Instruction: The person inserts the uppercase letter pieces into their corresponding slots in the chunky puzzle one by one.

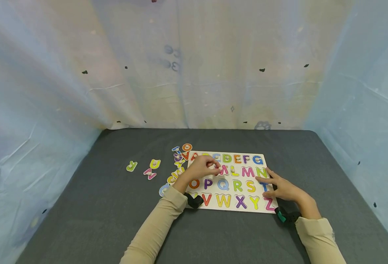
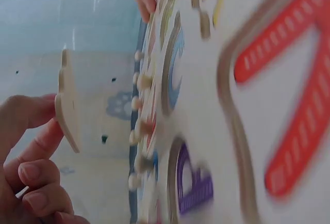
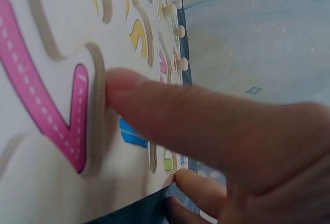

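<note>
My left hand [image 1: 200,168] is above the letter puzzle board [image 1: 213,209], pinching a wooden letter piece [image 2: 67,105] between thumb and finger. In the left wrist view the piece shows nearly edge-on, clear of the board, so its letter cannot be read there. The other fingers of that hand curl loosely below it. My right hand [image 1: 281,187] rests with spread fingers on the board's right edge. Its thumb [image 3: 134,92] touches the board beside the pink Z recess [image 3: 56,100]. Knobbed pieces, such as the green D [image 1: 226,158], sit in the top row.
Loose letters lie left of the board: an orange O [image 1: 187,147], a blue letter [image 1: 163,189] and several others partly overlapping. Farther left are a yellow U [image 1: 155,164], a pink letter [image 1: 150,173] and a green letter [image 1: 132,166] on the dark table [image 1: 114,220].
</note>
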Demonstrator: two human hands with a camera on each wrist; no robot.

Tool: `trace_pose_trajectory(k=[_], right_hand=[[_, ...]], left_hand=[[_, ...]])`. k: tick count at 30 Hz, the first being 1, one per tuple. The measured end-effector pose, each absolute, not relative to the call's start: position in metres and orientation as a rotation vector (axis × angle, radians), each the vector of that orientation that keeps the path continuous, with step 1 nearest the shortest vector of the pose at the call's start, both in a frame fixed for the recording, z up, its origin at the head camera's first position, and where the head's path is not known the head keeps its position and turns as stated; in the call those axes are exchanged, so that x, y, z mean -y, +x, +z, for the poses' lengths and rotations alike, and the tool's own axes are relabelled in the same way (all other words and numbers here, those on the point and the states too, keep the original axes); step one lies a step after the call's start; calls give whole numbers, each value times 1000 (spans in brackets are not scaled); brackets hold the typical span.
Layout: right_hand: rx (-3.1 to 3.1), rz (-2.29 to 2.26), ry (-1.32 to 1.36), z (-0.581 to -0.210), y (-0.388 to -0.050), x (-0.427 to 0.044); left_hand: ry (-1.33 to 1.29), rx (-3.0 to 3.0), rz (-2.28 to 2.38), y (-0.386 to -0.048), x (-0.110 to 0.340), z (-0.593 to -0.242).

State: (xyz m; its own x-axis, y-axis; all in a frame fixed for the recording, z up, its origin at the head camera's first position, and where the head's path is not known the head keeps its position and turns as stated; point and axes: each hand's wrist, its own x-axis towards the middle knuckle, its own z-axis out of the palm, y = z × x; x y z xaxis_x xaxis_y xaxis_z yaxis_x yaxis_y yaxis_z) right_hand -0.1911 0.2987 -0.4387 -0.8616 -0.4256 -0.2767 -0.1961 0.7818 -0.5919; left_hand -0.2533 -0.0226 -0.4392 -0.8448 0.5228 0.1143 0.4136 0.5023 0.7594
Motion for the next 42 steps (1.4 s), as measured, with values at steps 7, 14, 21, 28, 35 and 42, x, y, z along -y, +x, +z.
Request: trace_pose_trajectory(k=[7,14,21,28,35,42], right_hand=[[-2639,-668,-458,-436,-188,-295],[-2684,-597,-472,-436,-186,-293],[-2687,-590,-508,-434,-187,-294],[-2660,-622,-493,-433,-185,-295],[-2657,-637,-469,-433,-185,-295],[-2680,-636,-522,-433,-185,-298]], left_hand=[[785,-2600,1286,-256,-7,-444],[805,-2633,1202,-259,-32,-446],[763,-2637,1178,-262,-50,-449],[749,-2693,1055,-266,-72,-454],[680,-2812,881,-269,-89,-456],[600,-2829,823,-270,-94,-457]])
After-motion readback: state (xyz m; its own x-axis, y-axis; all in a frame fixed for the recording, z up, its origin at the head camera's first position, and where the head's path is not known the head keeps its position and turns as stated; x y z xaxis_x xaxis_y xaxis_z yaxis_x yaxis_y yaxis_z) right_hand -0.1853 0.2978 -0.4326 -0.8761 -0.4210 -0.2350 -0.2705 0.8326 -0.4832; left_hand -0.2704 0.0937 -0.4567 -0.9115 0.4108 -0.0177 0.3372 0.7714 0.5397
